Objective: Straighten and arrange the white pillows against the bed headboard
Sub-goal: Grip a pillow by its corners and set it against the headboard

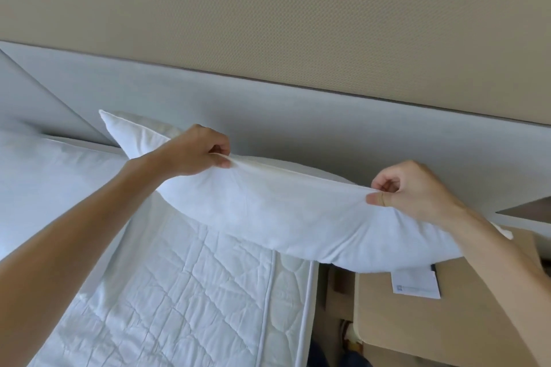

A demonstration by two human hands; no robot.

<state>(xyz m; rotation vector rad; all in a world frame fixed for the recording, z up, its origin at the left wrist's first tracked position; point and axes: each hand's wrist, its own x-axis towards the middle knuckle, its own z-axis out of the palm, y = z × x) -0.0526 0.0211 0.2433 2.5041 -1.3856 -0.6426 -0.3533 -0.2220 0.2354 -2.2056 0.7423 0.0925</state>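
Observation:
A white pillow (286,217) hangs in the air in front of the grey padded headboard (298,116), sagging between my hands. My left hand (196,155) pinches its top seam near the left end. My right hand (417,191) pinches the same seam further right. The pillow's right end droops over the bedside table, and its left corner points up toward the headboard. A second white pillow (44,182) lies flat on the bed at the left, below the headboard.
The quilted white mattress cover (185,301) lies below the held pillow. A tan bedside table (432,322) stands right of the bed with a white paper card (416,284) on it. A beige textured wall (268,9) rises above the headboard.

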